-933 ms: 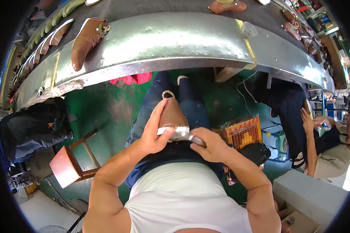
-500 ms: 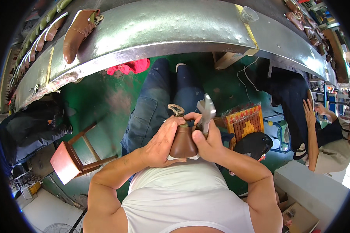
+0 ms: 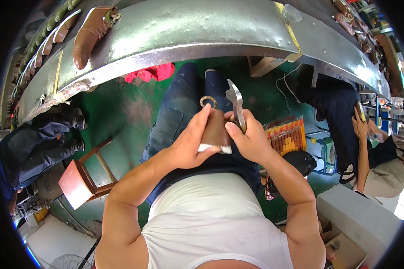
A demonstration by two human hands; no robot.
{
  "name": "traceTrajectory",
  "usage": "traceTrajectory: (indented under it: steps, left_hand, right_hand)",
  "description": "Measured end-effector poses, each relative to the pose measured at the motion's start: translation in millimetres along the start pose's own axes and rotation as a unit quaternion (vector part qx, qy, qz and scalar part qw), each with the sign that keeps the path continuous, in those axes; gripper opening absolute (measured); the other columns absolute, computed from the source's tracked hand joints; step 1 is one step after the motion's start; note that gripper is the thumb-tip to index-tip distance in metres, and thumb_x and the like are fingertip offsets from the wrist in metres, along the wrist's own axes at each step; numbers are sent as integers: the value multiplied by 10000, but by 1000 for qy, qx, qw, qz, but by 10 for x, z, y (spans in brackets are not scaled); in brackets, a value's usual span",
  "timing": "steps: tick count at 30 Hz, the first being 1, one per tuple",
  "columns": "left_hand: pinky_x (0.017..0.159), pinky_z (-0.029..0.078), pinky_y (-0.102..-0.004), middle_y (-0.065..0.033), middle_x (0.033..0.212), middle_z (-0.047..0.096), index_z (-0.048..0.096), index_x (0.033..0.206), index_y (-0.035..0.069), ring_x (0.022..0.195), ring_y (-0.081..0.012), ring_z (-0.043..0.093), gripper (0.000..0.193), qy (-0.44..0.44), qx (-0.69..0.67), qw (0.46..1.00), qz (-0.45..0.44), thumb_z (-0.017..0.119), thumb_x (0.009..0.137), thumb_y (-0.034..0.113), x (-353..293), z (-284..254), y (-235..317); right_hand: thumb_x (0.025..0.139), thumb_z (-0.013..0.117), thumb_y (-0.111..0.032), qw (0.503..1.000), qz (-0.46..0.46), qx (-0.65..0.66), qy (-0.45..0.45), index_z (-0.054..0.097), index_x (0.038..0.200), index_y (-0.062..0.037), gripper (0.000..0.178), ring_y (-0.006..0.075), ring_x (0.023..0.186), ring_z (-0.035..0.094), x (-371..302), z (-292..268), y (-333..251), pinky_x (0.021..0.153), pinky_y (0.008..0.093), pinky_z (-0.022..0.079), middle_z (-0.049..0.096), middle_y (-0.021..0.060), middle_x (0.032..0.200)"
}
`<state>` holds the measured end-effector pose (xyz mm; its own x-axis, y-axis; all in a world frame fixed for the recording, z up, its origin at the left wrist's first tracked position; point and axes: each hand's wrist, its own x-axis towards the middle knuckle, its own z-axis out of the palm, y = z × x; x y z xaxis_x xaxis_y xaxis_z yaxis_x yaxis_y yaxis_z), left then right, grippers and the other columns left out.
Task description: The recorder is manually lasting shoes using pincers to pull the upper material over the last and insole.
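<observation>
Above my lap, my left hand (image 3: 189, 141) grips a brown leather shoe (image 3: 214, 130) along its left side, thumb under the near end. A white edge shows along the shoe's near end, and a tan ring-shaped loop (image 3: 208, 101) stands at its far end. My right hand (image 3: 250, 138) is closed around silvery lasting pincers (image 3: 236, 103), their metal head pointing up and away. Its fingers lie close to the shoe's right side; whether they touch it I cannot tell.
A metal-topped bench (image 3: 175, 31) crosses ahead, bearing a brown shoe (image 3: 92, 38), a clear cup (image 3: 291, 14) and rows of shoe parts. A red-topped stool (image 3: 76, 184) stands left, a beaded seat mat (image 3: 288, 141) right. Another person's hand (image 3: 360, 125) works at far right.
Both hands have moved away from my body with the shoe, which is now turned and tilted differently. The pincers have swung more upright.
</observation>
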<state>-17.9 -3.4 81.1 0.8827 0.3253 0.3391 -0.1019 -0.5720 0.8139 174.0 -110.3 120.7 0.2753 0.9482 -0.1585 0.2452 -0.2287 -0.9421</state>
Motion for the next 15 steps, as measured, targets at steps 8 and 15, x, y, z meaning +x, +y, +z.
traceTrajectory:
  steps: [8, 15]
  left_hand:
    - [1065, 384, -339, -179, 1335, 529, 367, 1457, -18, 1268, -227, 500, 646, 117, -129, 948, -265, 668, 933, 213, 616, -254, -371]
    - [954, 493, -345, -133, 1228, 634, 437, 1429, 23, 1091, -197, 613, 624, 55, -205, 895, -393, 711, 902, 213, 507, 76, -948]
  right_hand:
    - [1002, 561, -226, 938, 188, 291, -15, 489, 1247, -27, 324, 135, 817, 590, -362, -161, 398, 703, 303, 529, 595, 75, 1004]
    - [1062, 394, -377, 986, 42, 147, 64, 509, 1191, 10, 424, 109, 695, 544, -114, 69, 640, 584, 236, 459, 593, 53, 920]
